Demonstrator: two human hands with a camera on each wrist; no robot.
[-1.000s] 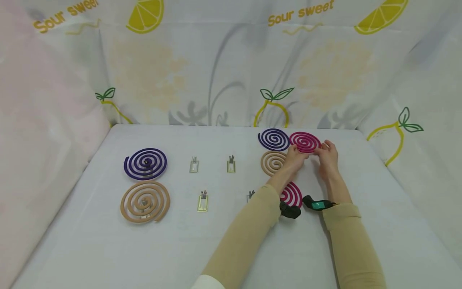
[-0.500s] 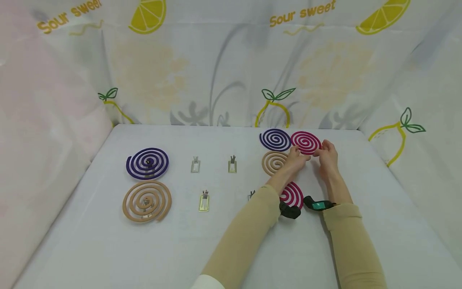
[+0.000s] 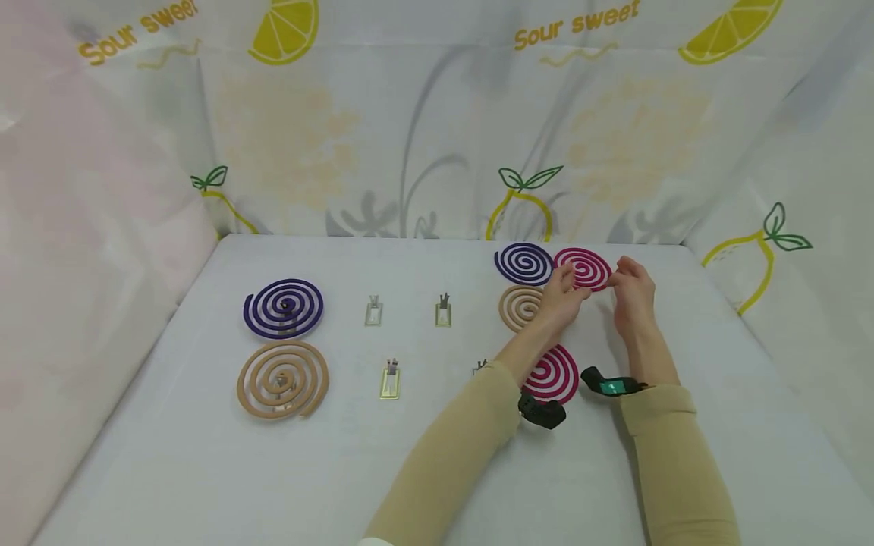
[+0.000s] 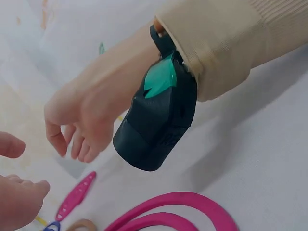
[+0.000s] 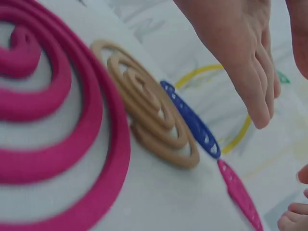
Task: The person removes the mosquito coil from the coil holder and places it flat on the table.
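Observation:
In the head view my left hand (image 3: pixel 563 299) hovers at the front left of the far pink mosquito coil (image 3: pixel 583 269), with nothing between its fingers. My right hand (image 3: pixel 633 292) is at that coil's right edge, fingers loosely bent and holding nothing. In both wrist views the far coil lies flat on the table beneath the hands. A purple coil (image 3: pixel 524 265) lies right beside it on the left. In front of the purple one is a tan coil (image 3: pixel 522 307), partly covered by my left hand. A second pink coil (image 5: pixel 120 144) lies nearer, under the left forearm.
On the left side, a purple coil (image 3: pixel 283 307) and a tan coil (image 3: pixel 283 379) sit raised on small metal stands. More metal stands (image 3: pixel 390 381) are spread across the middle, one partly behind the left sleeve. Lemon-print cloth (image 3: pixel 382 114) walls the table's back and sides.
Both hands have let go of the far pink coil and lifted slightly, the right one drawing off to the right. The coil stays beside the purple one. The view has shifted slightly.

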